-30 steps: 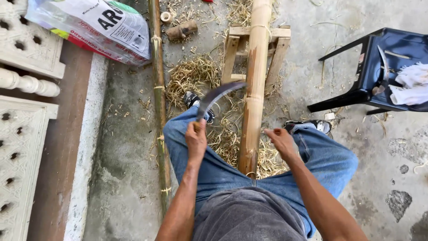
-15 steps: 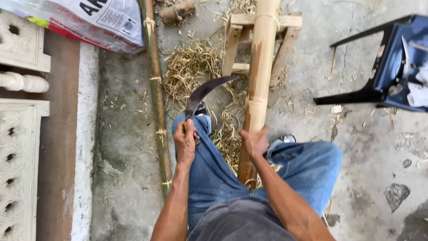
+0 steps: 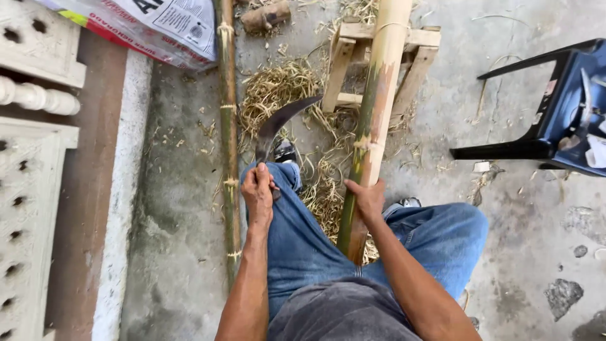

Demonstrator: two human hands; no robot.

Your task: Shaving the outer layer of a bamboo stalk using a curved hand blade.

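Observation:
My left hand grips the handle of a curved dark blade, which points up and to the right above my left knee. My right hand is wrapped around a thick bamboo pole that runs from between my legs up onto a small wooden stand. The pole is partly scraped, pale with green streaks. Dry bamboo shavings lie under the blade and around the pole. I sit in blue jeans, with a shoe showing beside each knee.
A thin bamboo pole lies on the concrete to the left of my leg. A printed sack sits at the top left by white carved panels. A dark blue plastic chair stands at the right.
My right hand has slid along the thick pole and now grips it beside my right knee. My left hand keeps the blade raised over the left knee. The view has shifted.

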